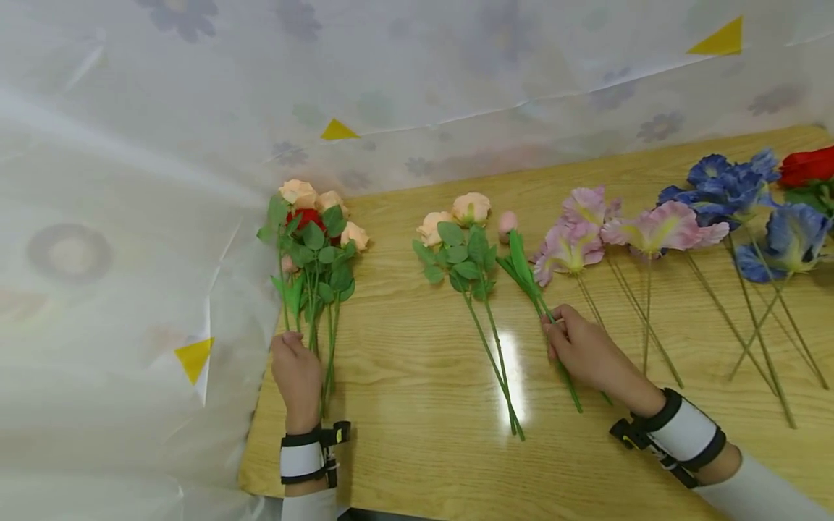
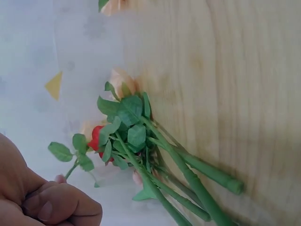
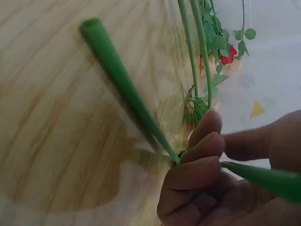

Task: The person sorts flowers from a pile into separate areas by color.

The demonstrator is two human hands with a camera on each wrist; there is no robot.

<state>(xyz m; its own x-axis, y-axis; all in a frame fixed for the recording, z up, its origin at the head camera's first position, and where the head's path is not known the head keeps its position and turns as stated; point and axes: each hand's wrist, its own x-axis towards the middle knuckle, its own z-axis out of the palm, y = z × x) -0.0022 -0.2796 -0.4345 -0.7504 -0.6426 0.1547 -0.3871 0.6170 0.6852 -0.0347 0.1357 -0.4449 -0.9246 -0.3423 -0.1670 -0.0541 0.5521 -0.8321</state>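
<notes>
While the left hand (image 1: pixel 297 370) grips the peach-and-red bunch (image 1: pixel 314 239) at left of frame, the right hand (image 1: pixel 583 351) pinches the pink bud stem (image 1: pixel 536 293) at centre. Judged gathering; next, lifting that stem across.

Both forearms reach forward from the bottom edge in the head view, each with a white band and black straps at the wrist. The left hand (image 1: pixel 297 373) lies palm down, knuckles up, its fingers pointing away from the body; the left wrist view shows its fingers curled in toward the palm. The right hand (image 1: pixel 585 349) is angled toward the left, back of the hand up. In the right wrist view its fingers (image 3: pixel 197 155) are bent and stacked close together, thumb opposite them in a pinch. The two hands are well apart.
</notes>
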